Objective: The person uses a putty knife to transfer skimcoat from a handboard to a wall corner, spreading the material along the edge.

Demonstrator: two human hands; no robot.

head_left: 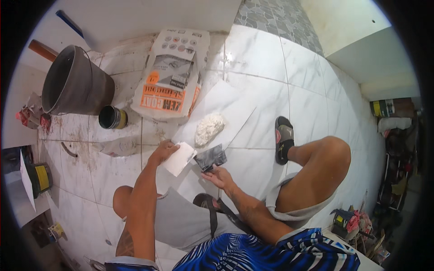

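Observation:
My left hand (163, 152) is closed on the edge of a white, flat, square-cornered plate (179, 161). In my right hand (219, 176) is a dark rectangular spreader blade (210, 157) with pale smears on its face. The two flat pieces nearly meet, corner by corner, low over the floor; whether they touch I cannot tell. Just beyond the dark blade sits a heap of white, crumbly putty (209, 128). Under the heap lies a smooth white sheet (221, 93) on the tiles.
A printed paper sack (169, 74) stands beyond the sheet. Further left are a large dark bucket (103, 88), a small black tub (113, 118) and a clear plastic bag (117, 147). My sandalled right foot (285, 141) rests on the tiles. Cluttered items (355, 226) are at the lower right.

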